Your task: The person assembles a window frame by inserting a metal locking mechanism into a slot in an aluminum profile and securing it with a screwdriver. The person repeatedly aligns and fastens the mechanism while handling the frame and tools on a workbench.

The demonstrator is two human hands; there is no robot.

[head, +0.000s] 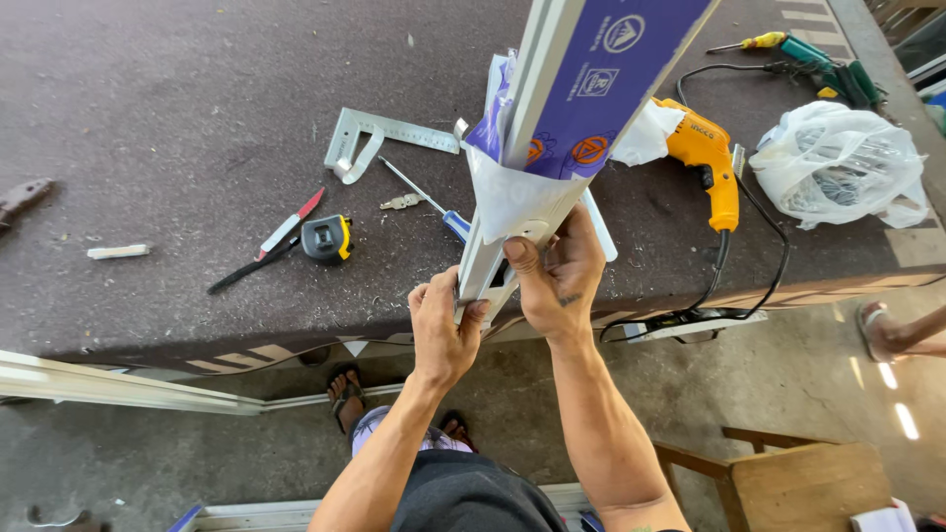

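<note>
Concrete floor (pixel 808 365) runs below a dark, dusty bench (pixel 177 108) that fills the upper part of the head view. Both hands are raised in front of the bench edge around a long pale metal profile (pixel 537 59) that rises steeply up and away, sleeved in a purple and white plastic wrapper (pixel 601 79). The left hand (pixel 443 325) grips the profile's lower end, fingers curled shut around its edge. The right hand (pixel 562 276) sits just above and beside it, thumb pressed flat on the white wrapper, fingers clamped round the far side. On the bench behind lie a steel try square (pixel 379 133), a blue-handled screwdriver (pixel 434 207), a yellow and black tape measure (pixel 328 237), a red-tipped utility knife (pixel 291 227) and a small white scrap (pixel 118 251). To the right rest an orange power drill (pixel 705 158), its black cord (pixel 778 256) trailing off the edge, a white plastic bag (pixel 838 163) and a green tool (pixel 828 69). A wooden stool (pixel 798 483) stands on the floor at lower right, and another person's sandalled foot (pixel 882 330) shows at the right edge.
</note>
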